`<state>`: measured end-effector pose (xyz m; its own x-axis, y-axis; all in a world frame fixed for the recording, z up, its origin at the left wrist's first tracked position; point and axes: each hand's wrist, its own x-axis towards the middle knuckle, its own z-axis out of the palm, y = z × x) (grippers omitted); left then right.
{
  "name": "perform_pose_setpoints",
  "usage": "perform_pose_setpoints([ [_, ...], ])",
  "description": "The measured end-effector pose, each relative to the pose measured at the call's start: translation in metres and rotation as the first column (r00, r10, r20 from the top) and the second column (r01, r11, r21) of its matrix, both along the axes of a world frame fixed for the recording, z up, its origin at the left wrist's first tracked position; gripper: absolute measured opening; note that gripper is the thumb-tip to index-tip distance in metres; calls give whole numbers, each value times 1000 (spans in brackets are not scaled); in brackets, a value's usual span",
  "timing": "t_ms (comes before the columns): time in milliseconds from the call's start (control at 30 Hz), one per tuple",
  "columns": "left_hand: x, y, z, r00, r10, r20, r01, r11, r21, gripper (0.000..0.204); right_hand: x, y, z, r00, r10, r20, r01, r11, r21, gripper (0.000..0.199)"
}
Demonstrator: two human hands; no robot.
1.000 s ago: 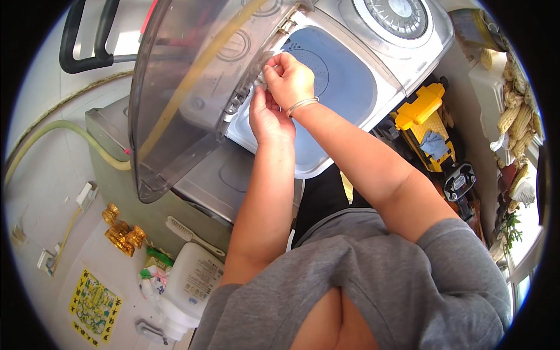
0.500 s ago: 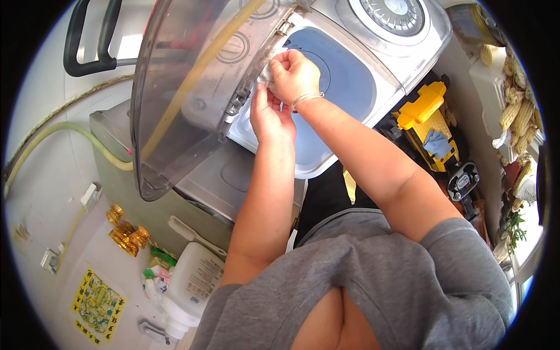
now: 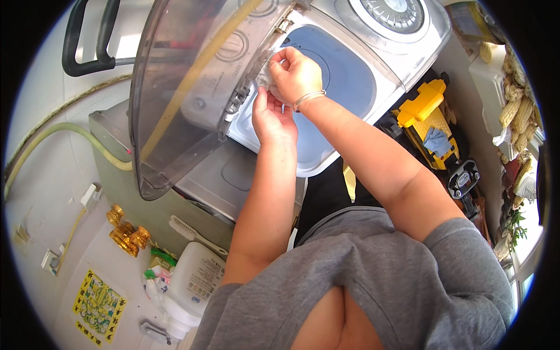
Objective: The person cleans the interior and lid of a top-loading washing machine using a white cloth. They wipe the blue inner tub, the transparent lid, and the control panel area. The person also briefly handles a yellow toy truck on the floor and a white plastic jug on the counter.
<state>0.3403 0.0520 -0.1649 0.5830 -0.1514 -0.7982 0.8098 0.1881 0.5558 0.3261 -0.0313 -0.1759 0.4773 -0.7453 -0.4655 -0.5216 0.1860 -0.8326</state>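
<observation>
A white twin-tub washing machine (image 3: 350, 76) with a pale blue tub lid fills the upper middle. Its big, smoky transparent plastic lid (image 3: 186, 99) stands raised to the left of the blue lid, hinged along the machine's edge and blocking the view of the control panel behind it. Left of the machine a yellow-green hose (image 3: 52, 140) curves along the wall; right of the machine sits a yellow toy truck (image 3: 426, 116), and farther right lie dried corn cobs (image 3: 519, 111). Below the machine stands a white plastic jug (image 3: 195, 280).

At the lid's hinge edge, over the machine, the right hand (image 3: 297, 76), wearing a thin bracelet, pinches a small, thin, pale, translucent piece (image 3: 265, 76) with closed fingers. The left hand (image 3: 271, 116) lies just beneath, fingers curled up toward the same piece; whether they grip it, I cannot tell.
</observation>
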Motion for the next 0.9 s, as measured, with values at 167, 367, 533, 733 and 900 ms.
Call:
perform_pose_setpoints([
  [167,2,7,-10,1000,-26,8,27,993,-114,36,7,9,-3,998,68,1,-68,997,23,14],
  [367,0,3,-1,1000,0,-26,-6,978,-209,39,8,25,-10,985,171,40,-169,985,-42,12],
  [533,4,25,-23,1000,-24,-15,22,994,-104,37,5,22,-7,951,308,23,-308,951,-27,12],
  [733,3,19,-9,1000,-17,-14,20,948,317,54,1,0,-15,841,539,45,-530,838,-131,12],
  [900,1,20,-10,999,30,-43,-19,969,247,46,-5,-7,-15,871,488,52,-473,864,-172,14],
])
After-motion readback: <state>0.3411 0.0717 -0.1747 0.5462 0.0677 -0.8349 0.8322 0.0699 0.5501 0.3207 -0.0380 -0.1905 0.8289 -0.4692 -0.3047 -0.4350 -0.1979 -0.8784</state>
